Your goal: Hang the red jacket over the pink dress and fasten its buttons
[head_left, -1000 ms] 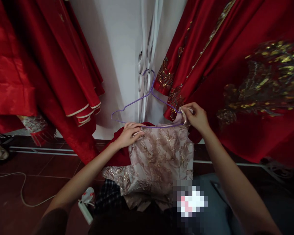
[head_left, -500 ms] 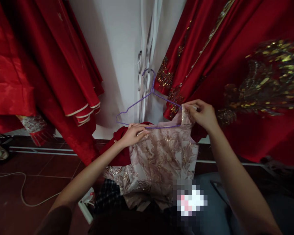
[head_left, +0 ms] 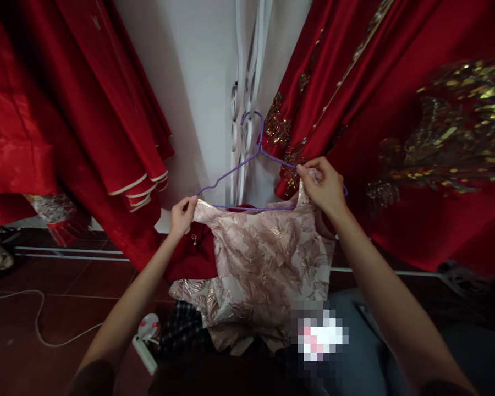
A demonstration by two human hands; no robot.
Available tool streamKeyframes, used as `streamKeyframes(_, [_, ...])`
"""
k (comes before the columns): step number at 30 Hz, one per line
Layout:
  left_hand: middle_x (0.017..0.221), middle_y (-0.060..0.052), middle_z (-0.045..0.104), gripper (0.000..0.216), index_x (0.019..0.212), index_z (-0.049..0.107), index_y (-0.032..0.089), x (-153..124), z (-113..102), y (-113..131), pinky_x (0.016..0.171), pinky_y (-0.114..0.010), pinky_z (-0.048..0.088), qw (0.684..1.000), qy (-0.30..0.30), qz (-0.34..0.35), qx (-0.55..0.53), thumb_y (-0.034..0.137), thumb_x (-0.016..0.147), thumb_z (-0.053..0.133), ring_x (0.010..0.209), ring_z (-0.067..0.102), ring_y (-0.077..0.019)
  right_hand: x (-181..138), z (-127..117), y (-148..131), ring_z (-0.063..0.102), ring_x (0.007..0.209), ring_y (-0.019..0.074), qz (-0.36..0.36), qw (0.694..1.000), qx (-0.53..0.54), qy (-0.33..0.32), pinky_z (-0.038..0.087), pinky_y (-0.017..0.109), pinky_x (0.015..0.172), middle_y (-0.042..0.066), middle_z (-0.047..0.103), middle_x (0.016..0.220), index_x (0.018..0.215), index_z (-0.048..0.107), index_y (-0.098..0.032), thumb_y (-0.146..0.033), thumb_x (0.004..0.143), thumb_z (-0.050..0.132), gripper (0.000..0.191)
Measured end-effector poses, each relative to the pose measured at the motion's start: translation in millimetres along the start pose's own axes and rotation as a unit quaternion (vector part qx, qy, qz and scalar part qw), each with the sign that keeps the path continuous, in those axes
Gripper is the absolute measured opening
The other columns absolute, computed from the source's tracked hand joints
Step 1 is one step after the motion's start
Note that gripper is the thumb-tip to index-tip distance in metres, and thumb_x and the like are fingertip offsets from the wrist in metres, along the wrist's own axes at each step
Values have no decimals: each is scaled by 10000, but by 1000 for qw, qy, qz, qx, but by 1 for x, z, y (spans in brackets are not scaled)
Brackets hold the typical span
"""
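Red satin garments [head_left: 66, 110] hang at the left, their hems edged with cream piping. At the right hangs a larger red gown [head_left: 416, 137] with gold embroidery. Between them stands a white wall [head_left: 198, 82] with white looped straps [head_left: 247, 71] hanging down it. The floor [head_left: 45, 275] is dark red tile, and a thin white cord [head_left: 37, 324] curls across it. A small white device [head_left: 146, 338], possibly a power strip, lies near a dark checked cloth [head_left: 185, 330].

Head-worn view, forward and downward
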State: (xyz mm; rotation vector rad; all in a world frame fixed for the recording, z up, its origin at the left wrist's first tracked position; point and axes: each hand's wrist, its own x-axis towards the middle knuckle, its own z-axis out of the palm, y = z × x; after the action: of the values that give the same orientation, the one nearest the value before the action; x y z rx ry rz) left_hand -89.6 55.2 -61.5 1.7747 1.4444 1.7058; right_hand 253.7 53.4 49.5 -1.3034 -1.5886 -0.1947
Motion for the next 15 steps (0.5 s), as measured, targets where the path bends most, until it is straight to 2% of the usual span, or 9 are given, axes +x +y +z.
streamKeyframes(2, [705, -12, 642, 369, 726, 660, 141, 1, -10, -17, 659, -219, 442, 999, -5, -31, -13, 469, 818, 519, 694, 575, -136, 2, 0, -1, 597, 763, 169, 2, 1000, 1, 1, 452, 288, 737, 19, 641, 813, 848, 577, -239, -416, 812, 559, 182])
streamKeyframes(5, [740, -19, 674, 353, 727, 687, 137, -1, -16, -28, 644, -211, 445, 997, 3, -63, -35, 461, 788, 558, 689, 586, -133, 5, 1, 0, 597, 792, 171, -9, 1000, 16, 3, 451, 295, 761, 17, 640, 815, 824, 574, -235, -415, 807, 565, 181])
streamKeyframes(15, [804, -25, 694, 342, 837, 712, 137, 4, -21, -30, 653, -212, 452, 997, 23, -53, -40, 447, 786, 576, 712, 592, -137, 11, -5, 5, 572, 689, 148, -21, 1000, 15, 17, 443, 280, 707, -7, 618, 744, 799, 585, -232, -433, 790, 597, 201])
